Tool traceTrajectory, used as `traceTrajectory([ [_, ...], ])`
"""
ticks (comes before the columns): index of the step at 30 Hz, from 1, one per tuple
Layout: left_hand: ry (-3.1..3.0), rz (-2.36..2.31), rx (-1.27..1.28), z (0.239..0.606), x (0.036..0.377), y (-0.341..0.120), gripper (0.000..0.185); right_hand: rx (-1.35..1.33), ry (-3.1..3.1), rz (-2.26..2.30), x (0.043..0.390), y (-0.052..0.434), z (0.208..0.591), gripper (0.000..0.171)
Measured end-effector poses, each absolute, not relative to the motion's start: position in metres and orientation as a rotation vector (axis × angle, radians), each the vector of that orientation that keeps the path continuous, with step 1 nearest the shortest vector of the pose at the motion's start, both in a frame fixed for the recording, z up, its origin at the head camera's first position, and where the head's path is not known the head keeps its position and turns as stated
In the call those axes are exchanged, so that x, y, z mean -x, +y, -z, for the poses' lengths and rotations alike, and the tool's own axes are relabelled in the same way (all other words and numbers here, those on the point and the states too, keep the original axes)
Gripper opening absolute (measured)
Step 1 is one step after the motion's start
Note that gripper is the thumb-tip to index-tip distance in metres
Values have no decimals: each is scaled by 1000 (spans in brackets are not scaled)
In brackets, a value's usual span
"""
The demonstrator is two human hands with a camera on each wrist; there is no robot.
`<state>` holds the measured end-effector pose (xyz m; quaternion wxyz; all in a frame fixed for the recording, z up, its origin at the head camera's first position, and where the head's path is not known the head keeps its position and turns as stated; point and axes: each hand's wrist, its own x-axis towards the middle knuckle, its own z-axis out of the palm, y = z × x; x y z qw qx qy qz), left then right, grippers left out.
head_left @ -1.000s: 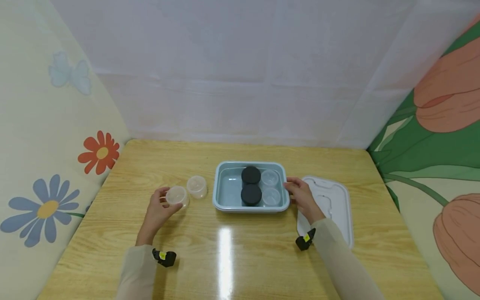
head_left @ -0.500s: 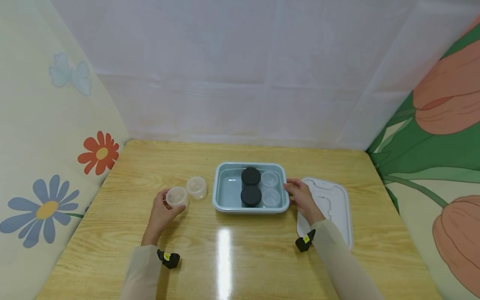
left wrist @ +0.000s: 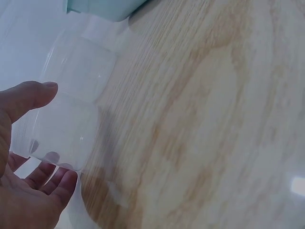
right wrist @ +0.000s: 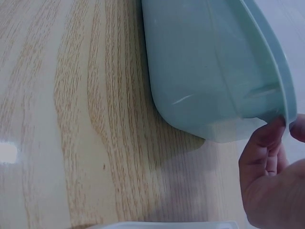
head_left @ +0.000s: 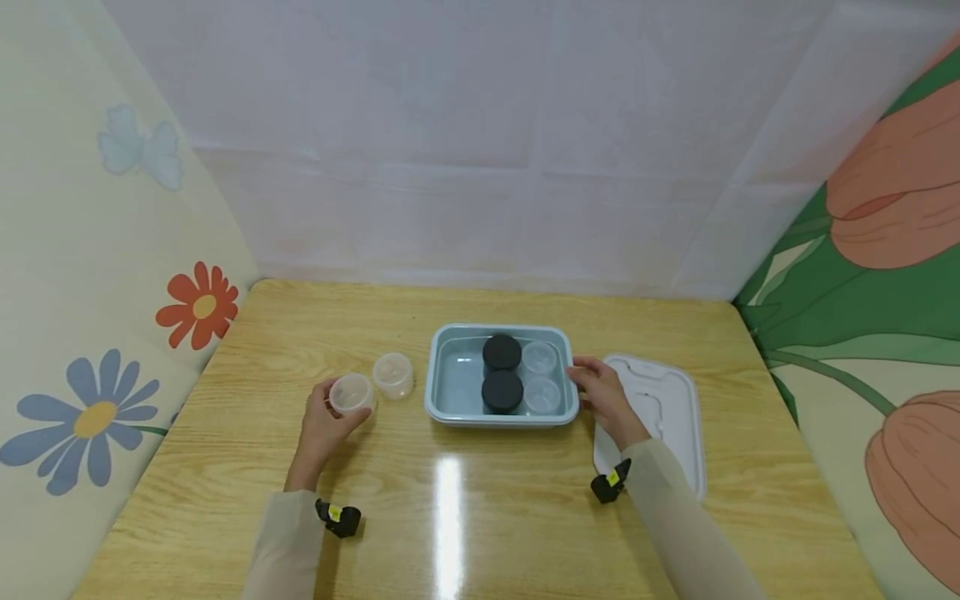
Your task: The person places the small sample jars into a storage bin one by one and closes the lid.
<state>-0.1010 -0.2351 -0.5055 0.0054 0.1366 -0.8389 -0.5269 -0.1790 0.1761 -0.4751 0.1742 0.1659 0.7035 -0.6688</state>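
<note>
Four clear cups, two black discs, one box, one lid: the left grip grasps a round, translucent cup at the desk's left; the right grip pinches the pale-blue box's rim.

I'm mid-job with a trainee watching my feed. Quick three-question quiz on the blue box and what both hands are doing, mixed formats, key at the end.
1. Count: how many black round objects sit inside the light-blue rectangular box?

2. True or false: the person's right grip pinches the rim of the box.

3. Multiple choice: what does the person's left grip hold?
A) A white rounded-rectangular lid
B) A translucent round plastic cup
C) One of the black round objects

Key: 1. Two. 2. True. 3. B.
</note>
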Motion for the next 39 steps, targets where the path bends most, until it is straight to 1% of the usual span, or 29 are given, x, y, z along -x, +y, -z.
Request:
traceTrajectory([
  [9, -2662, 1602, -444, 498, 98, -236, 75, -465, 2004, 1895, 179, 176, 476, 40],
  [15, -2649, 1585, -412, 489, 97, -237, 75, -482, 2011, 1884, 178, 176, 475, 38],
  [28, -2609, 1567, -313, 464, 104, -228, 72, -485, 1998, 1890, 179, 176, 473, 40],
  [39, -2608, 1558, -252, 454, 110, -219, 71, -483, 1984, 1905, 179, 175, 473, 39],
])
